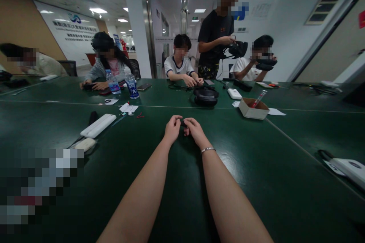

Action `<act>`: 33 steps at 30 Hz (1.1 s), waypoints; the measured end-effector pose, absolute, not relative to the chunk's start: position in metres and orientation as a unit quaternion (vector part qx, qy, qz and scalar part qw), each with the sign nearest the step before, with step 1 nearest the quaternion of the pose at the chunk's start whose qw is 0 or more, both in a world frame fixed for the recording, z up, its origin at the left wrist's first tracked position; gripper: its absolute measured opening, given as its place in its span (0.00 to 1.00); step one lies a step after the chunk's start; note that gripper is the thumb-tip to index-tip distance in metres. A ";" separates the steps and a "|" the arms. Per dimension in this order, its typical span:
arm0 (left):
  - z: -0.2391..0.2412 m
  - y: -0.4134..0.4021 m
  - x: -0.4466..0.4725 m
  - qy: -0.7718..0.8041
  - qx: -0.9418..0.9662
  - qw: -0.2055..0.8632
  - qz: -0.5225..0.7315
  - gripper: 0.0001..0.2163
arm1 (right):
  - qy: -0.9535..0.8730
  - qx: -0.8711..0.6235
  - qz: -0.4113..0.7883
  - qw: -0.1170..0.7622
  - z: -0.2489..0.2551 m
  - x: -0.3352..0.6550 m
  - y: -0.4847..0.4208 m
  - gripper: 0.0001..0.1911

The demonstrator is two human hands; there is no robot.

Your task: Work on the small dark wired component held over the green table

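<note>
Both my forearms stretch out over the dark green table (256,167). My left hand (172,128) and my right hand (193,129) meet at the middle of the table, fingers curled and pinched on a small dark object (183,123) held between them. The object is too small to name. A thin silver bracelet (208,149) circles my right wrist.
A white power bank (98,125) and a pale oval case (84,144) lie to my left. A small cardboard box (252,108) with a pen, a black headset (205,96) and two water bottles (131,85) stand farther off. Several people sit or stand across the table. A white device (351,169) lies right.
</note>
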State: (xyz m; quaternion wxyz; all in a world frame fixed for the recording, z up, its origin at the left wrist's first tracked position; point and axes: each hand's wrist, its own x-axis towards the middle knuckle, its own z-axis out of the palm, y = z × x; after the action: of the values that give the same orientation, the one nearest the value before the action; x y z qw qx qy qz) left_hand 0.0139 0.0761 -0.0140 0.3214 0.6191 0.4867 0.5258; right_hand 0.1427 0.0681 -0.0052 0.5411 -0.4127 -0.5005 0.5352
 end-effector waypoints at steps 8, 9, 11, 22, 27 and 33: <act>-0.011 0.075 0.015 0.484 0.611 0.340 0.527 0.11 | -0.496 -0.421 0.540 0.534 -0.006 0.143 0.069 0.15; -0.011 0.075 0.015 0.482 0.610 0.345 0.526 0.11 | -0.502 -0.421 0.534 0.535 -0.006 0.143 0.069 0.15; -0.012 0.075 0.015 0.483 0.608 0.349 0.525 0.11 | -0.500 -0.408 0.538 0.542 -0.006 0.143 0.069 0.18; -0.011 0.074 0.011 0.504 0.611 0.318 0.520 0.11 | -0.515 -0.402 0.549 0.522 -0.007 0.145 0.068 0.24; -0.009 0.072 0.010 0.514 0.609 0.314 0.516 0.11 | -0.521 -0.397 0.547 0.521 -0.005 0.144 0.068 0.20; -0.011 0.073 0.011 0.511 0.600 0.317 0.527 0.11 | -0.519 -0.389 0.560 0.515 -0.007 0.145 0.068 0.19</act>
State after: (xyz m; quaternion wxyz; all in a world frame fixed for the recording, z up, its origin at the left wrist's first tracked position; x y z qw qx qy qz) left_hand 0.0106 0.0730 -0.0105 0.3169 0.6003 0.5109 0.5274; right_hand 0.1448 0.0677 -0.0066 0.5148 -0.3894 -0.5192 0.5602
